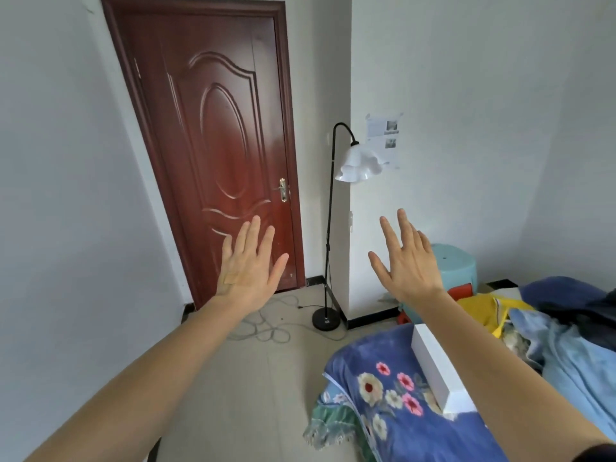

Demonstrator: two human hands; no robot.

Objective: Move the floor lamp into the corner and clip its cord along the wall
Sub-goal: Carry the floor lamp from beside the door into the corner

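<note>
Beside the closed door (220, 155), floor lamp (328, 228) and tangled cord (266, 325) sit beyond 2 wide-open, empty hands (248, 265) (408, 261).

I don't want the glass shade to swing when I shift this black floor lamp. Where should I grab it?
Probably the thin black floor lamp pole around mid-height, coming from the open floor side, since the wall stands behind it. The white ruffled shade hangs off a curved neck, so steady it below there, above the round base.
</note>
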